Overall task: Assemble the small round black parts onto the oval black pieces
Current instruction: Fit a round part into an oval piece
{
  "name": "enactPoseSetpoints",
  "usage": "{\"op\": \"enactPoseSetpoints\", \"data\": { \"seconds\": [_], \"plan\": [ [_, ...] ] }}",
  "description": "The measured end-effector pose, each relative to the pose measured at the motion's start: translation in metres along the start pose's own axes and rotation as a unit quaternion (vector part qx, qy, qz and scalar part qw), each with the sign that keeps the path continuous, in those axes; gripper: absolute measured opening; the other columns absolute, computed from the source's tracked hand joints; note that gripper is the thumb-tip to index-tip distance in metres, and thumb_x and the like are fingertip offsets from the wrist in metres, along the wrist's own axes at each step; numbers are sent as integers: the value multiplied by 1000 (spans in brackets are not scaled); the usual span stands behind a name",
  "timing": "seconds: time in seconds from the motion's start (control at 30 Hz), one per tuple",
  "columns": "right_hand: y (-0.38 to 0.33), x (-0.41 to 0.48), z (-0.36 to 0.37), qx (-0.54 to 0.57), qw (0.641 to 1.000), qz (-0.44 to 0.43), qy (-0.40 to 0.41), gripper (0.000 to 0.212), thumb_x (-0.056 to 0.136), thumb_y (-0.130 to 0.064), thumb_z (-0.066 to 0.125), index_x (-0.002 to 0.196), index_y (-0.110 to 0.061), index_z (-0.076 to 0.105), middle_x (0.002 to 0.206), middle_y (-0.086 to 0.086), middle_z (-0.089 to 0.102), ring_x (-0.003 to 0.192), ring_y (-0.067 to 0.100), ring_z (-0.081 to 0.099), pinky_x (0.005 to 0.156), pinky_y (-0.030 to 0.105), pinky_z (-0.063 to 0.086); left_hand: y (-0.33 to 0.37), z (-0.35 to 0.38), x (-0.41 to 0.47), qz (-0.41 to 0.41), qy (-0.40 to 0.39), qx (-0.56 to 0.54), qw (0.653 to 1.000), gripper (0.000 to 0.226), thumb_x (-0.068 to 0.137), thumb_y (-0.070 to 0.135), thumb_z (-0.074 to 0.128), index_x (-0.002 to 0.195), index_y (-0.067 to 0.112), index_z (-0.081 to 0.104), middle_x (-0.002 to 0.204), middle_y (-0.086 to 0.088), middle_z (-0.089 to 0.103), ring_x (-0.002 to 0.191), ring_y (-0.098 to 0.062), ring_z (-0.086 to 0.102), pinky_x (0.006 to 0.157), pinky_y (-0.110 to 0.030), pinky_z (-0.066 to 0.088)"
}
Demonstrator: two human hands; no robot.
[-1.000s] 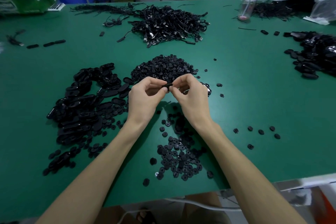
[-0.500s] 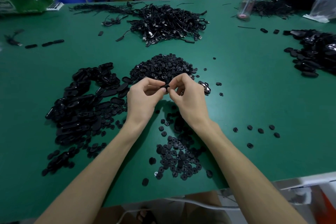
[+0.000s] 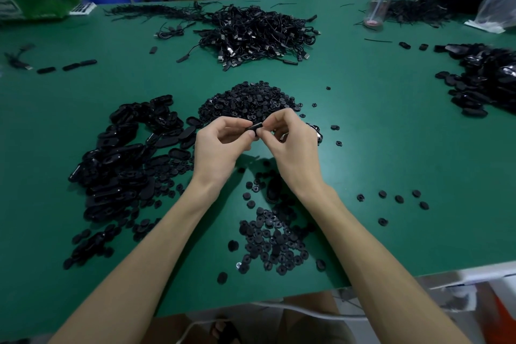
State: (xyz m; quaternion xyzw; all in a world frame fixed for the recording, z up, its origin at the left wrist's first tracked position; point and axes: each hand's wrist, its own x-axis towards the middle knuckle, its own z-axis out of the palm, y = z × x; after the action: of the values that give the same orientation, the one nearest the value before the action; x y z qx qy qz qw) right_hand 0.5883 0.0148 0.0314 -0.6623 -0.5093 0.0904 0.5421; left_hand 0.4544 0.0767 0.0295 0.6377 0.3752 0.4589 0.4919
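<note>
Heaps crowd the green table (image 3: 391, 153): oval black pieces (image 3: 122, 165) at 9 o'clock of the hands, small round black parts (image 3: 251, 100) at 12 and more at 6 between the forearms, USB cables (image 3: 259, 33) farther off at 12. The left hand (image 3: 220, 148) and right hand (image 3: 293, 148) meet above the table, both with curled fingers pinching one black piece (image 3: 255, 127), seen edge-on.

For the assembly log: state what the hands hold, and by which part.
Both hands pinch one small black piece, seen edge-on: the left hand at its left end, the right hand at its right end.
</note>
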Motion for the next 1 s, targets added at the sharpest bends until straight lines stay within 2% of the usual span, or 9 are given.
{"op": "enactPoseSetpoints", "data": {
  "seconds": [0.13,0.23,0.33,0.4,0.63,0.8,1.0],
  "plan": [
    [-2,0,-1,19,1000,2,16,17,87,-15,80,94,-14,65,93,0,65,78,5,56,70,10,42,2,0,-1,-20,-18,-59,998,15,92,2,74,107,4,74,97,-10,78,94,-20,76,80,-28,61],
    [-4,3,-6,87,995,56,14,23,85,-19,84,101,-14,68,99,-1,68,80,4,60,75,12,45,4,-3,0,-46,-43,-115,991,17,94,3,73,111,4,73,104,-14,78,101,-27,75,84,-30,60],
    [-5,7,-10,232,961,144,-34,18,85,-13,83,99,-15,73,89,-3,75,78,4,66,66,18,50,6,-5,1,-59,-66,-143,986,17,95,3,71,112,4,73,108,-16,77,106,-30,74,85,-31,60],
    [-4,7,-10,276,946,167,-45,15,85,-8,83,96,-13,73,85,0,76,76,8,67,61,19,49,6,-4,0,-54,-70,-138,986,17,96,3,70,112,4,72,108,-16,77,106,-29,74,86,-33,60],
    [-1,7,-11,317,929,179,-67,13,84,-1,82,95,-5,75,85,11,77,80,20,72,71,24,56,3,-3,-1,-37,-57,-92,993,19,93,4,74,112,2,73,106,-15,77,101,-29,75,83,-33,61],
    [-1,7,-10,321,926,185,-78,13,84,-1,81,96,-5,75,85,11,77,74,17,70,74,24,57,3,-4,1,-33,-58,-85,994,19,93,3,74,112,2,74,106,-16,77,99,-29,76,82,-30,61],
    [-2,8,-10,322,925,185,-80,17,86,1,78,102,0,75,91,15,78,79,19,72,77,26,58,4,-7,4,-39,-59,-93,993,18,93,2,73,111,5,75,104,-16,78,99,-31,75,83,-31,61]
  ]
}}
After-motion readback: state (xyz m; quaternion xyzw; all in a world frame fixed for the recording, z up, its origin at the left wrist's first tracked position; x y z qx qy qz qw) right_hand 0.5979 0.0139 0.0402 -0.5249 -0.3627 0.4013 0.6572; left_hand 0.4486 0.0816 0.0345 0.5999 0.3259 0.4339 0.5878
